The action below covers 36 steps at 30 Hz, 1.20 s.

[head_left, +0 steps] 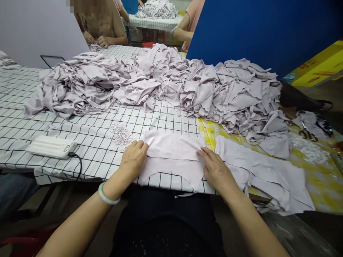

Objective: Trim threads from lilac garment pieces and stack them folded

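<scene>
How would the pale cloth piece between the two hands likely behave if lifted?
The cloth piece would probably droop, since the similar-looking cloth heap behind lies crumpled. Looking thin, it is likely light for its size. Lying flat, it seems unlikely to roll.

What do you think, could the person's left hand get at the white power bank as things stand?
Probably yes: the white power bank lies left of the left hand on the checked cloth, with nothing tall between, though the hand would have to leave the pale fabric.
</scene>
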{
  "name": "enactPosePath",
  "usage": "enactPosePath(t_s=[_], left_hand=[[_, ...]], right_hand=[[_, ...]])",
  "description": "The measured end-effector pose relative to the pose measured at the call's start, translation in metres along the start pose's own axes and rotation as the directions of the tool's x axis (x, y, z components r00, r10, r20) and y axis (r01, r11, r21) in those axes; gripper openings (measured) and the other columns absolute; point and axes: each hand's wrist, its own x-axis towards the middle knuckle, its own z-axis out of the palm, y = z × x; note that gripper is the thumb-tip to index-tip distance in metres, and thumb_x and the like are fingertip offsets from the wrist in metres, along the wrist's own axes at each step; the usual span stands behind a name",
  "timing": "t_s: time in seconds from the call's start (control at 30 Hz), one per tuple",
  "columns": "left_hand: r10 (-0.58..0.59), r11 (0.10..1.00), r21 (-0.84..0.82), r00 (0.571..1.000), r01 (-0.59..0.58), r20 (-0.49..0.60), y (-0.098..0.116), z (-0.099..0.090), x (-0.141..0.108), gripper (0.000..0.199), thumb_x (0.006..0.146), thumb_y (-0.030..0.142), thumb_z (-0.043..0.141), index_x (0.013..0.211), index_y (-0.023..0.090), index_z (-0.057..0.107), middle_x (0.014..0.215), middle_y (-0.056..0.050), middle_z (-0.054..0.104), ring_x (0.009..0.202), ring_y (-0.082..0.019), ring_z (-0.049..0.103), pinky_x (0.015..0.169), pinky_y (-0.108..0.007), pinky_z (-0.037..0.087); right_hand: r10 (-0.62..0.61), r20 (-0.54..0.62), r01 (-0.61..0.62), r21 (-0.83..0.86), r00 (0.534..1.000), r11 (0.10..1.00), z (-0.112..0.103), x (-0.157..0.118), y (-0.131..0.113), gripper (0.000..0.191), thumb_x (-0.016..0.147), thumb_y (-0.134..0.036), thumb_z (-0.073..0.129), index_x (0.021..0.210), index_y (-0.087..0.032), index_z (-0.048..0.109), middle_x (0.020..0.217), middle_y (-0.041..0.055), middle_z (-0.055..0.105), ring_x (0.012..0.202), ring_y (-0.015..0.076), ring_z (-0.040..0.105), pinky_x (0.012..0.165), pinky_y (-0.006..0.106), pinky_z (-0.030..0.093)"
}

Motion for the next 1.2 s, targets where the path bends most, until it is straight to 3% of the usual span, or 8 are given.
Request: enactPosePath(t_s=[0.17, 0.3, 0.5, 0.63, 0.73, 0.97, 1.07, 1.2], left_hand=[[-0.242, 0.964, -0.155, 0.953, 0.216, -0.180, -0.014, -0.003, -0.018, 0.009, 0.086, 0.019, 0.047, 0.078, 0.021, 0.049, 0.078, -0.005, 0.055, 0.071, -0.020, 0.051, 0.060, -0.032, 0.038], [-0.231, 0.946, -0.228, 0.972, 0.232, 0.034, -0.030, -0.016, -0.042, 0.004, 0.083, 0.025, 0.053, 0.082, 0.021, 0.053, 0.086, -0.005, 0.060, 0.085, -0.024, 0.055, 0.071, -0.035, 0.045], [-0.256, 0.963, -0.092, 0.967, 0.255, 0.005, -0.020, -0.019, 0.010, 0.037, 0.086, 0.035, 0.056, 0.116, 0.015, 0.060, 0.118, -0.017, 0.061, 0.112, -0.037, 0.052, 0.094, -0.056, 0.044], [-0.069, 0.998, -0.005, 0.995, 0.069, -0.075, -0.004, 0.003, 0.034, 0.053, 0.083, 0.010, 0.051, 0.136, 0.016, 0.052, 0.143, -0.019, 0.051, 0.136, -0.038, 0.041, 0.111, -0.061, 0.033], [0.253, 0.961, -0.121, 0.967, -0.247, 0.039, 0.000, 0.018, 0.026, 0.059, 0.083, 0.004, 0.044, 0.141, 0.018, 0.049, 0.149, -0.014, 0.049, 0.144, -0.030, 0.037, 0.117, -0.055, 0.031], [0.406, 0.703, -0.558, 0.893, -0.441, -0.194, 0.060, 0.027, 0.005, 0.036, 0.090, 0.008, 0.044, 0.123, 0.010, 0.060, 0.132, -0.020, 0.061, 0.123, -0.025, 0.059, 0.102, -0.046, 0.052], [0.484, 0.527, -0.731, 0.860, -0.434, -0.161, 0.103, 0.037, -0.005, 0.035, 0.085, 0.002, 0.045, 0.111, 0.013, 0.066, 0.115, -0.014, 0.069, 0.107, -0.021, 0.067, 0.094, -0.038, 0.058], [0.468, 0.505, -0.794, 0.880, -0.339, -0.079, 0.122, 0.053, -0.018, 0.040, 0.078, -0.005, 0.044, 0.104, 0.013, 0.069, 0.113, -0.012, 0.070, 0.104, -0.020, 0.068, 0.093, -0.035, 0.059]], right_hand=[[0.054, -0.056, -0.055, -0.011, 0.997, 0.998, 0.002, 0.001, -0.005, 0.051, 0.084, -0.003, 0.042, 0.130, -0.016, 0.059, 0.132, 0.0169, 0.062, 0.118, 0.0327, 0.060, 0.103, 0.051, 0.052], [0.043, 0.024, -0.046, 0.102, 0.999, 0.994, -0.012, -0.008, -0.007, 0.052, 0.082, -0.007, 0.045, 0.131, -0.020, 0.059, 0.138, 0.0137, 0.058, 0.127, 0.0323, 0.055, 0.107, 0.052, 0.047], [0.422, 0.049, -0.415, 0.311, 0.905, 0.855, -0.012, 0.031, 0.003, 0.035, 0.085, -0.038, 0.055, 0.115, -0.021, 0.063, 0.104, 0.0105, 0.068, 0.082, 0.0242, 0.065, 0.077, 0.042, 0.055], [0.436, 0.037, -0.418, 0.369, 0.899, 0.830, 0.004, 0.072, 0.004, 0.012, 0.077, -0.031, 0.057, 0.083, -0.022, 0.063, 0.069, 0.0022, 0.060, 0.070, 0.0223, 0.058, 0.073, 0.040, 0.052], [0.511, -0.039, -0.439, 0.459, 0.859, 0.773, -0.009, 0.049, -0.007, 0.015, 0.078, -0.029, 0.060, 0.091, -0.022, 0.061, 0.078, 0.0027, 0.063, 0.073, 0.0211, 0.059, 0.076, 0.039, 0.051], [0.514, 0.519, -0.711, 0.634, 0.683, 0.304, -0.016, -0.109, -0.067, 0.040, 0.082, -0.057, 0.066, 0.096, -0.020, 0.070, 0.094, 0.0089, 0.073, 0.090, 0.0257, 0.070, 0.078, 0.039, 0.057], [0.527, 0.498, -0.638, 0.761, 0.689, 0.116, 0.011, -0.114, -0.079, 0.049, 0.078, -0.059, 0.071, 0.107, -0.020, 0.068, 0.110, 0.0098, 0.072, 0.114, 0.0280, 0.064, 0.099, 0.046, 0.050], [0.381, 0.536, -0.556, 0.829, 0.753, -0.066, 0.012, -0.103, -0.081, 0.036, 0.084, -0.055, 0.068, 0.088, -0.019, 0.069, 0.096, 0.0073, 0.073, 0.107, 0.0252, 0.065, 0.107, 0.044, 0.043]])
